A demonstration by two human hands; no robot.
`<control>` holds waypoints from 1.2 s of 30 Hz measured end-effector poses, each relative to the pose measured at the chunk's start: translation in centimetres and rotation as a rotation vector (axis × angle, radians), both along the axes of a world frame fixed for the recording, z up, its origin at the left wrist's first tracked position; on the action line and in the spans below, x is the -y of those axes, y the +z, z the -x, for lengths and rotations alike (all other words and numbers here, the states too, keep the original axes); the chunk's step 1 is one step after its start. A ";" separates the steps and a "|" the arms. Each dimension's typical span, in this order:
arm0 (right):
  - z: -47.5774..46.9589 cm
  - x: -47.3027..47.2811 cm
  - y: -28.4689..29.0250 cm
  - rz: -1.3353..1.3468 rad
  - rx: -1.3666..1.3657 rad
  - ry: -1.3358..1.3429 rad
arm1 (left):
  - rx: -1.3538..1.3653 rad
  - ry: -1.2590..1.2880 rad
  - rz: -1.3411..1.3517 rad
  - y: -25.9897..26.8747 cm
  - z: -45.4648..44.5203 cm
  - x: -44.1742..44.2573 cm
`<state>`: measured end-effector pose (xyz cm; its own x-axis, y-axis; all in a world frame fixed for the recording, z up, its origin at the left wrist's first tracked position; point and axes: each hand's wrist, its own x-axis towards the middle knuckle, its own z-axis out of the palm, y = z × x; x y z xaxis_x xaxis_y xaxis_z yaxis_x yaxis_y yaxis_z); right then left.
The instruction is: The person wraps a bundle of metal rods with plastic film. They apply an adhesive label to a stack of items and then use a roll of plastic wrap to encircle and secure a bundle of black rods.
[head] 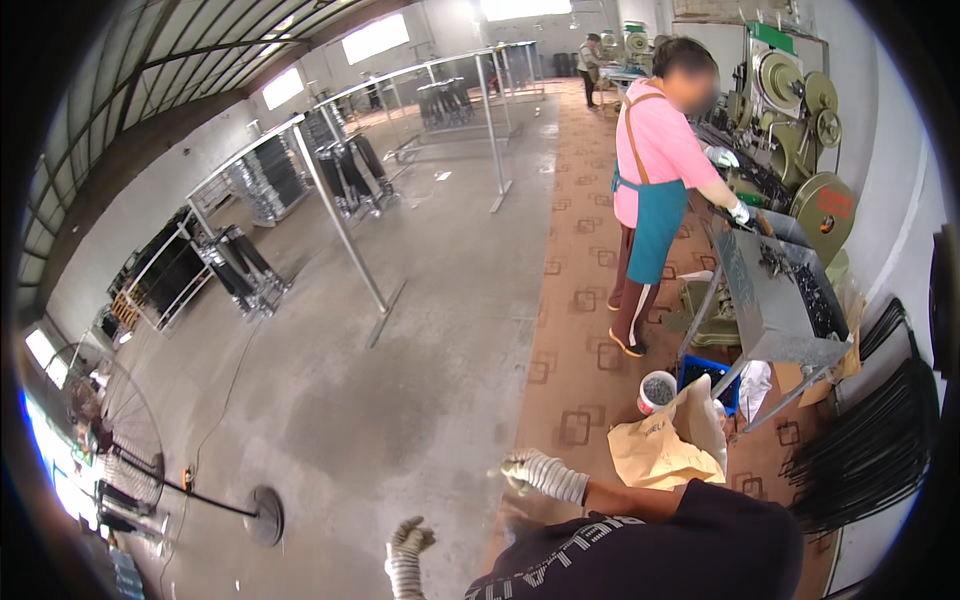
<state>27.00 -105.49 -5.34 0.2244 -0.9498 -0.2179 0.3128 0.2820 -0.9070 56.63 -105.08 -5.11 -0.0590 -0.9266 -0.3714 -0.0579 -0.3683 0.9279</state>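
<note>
Both of my hands wear pale knitted work gloves with ribbed cuffs. My left hand (410, 546) is at the bottom of the view, over the grey concrete floor (450, 300), its fingers loosely bent. No object shows in it. My right hand (534, 474) reaches across in front of my dark printed shirt (645, 544), near the edge of the patterned brown floor covering (577, 300). Its fingers are partly curled and a little blurred, and nothing is seen in them. Closest to my right forearm lies an open tan paper sack (660, 450).
A co-worker (660, 157) in a teal apron stands beside a metal trough (772, 307) and green press machines (780, 82). Below are a white bucket (657, 391) and a blue crate (706, 375). Black strips (877, 442) hang at right. Metal racks (341, 217) and a pedestal fan (264, 515) stand left.
</note>
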 end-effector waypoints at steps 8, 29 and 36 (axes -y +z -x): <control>6.2 13.4 6.8 0.124 0.083 -0.791 | -0.133 -0.303 0.311 7.2 14.9 27.6; 34.8 61.6 10.2 0.593 -0.102 -1.079 | -0.349 0.111 1.136 14.7 40.5 83.4; 46.7 78.6 11.3 0.484 -0.361 -1.091 | -0.741 -0.713 0.343 10.7 72.9 85.8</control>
<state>-19.75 -184.13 5.92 -0.7307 -0.6024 0.3213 -0.1155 -0.3548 -0.9278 -16.26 -190.87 5.54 -0.7287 -0.6375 0.2504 0.4612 -0.1863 0.8675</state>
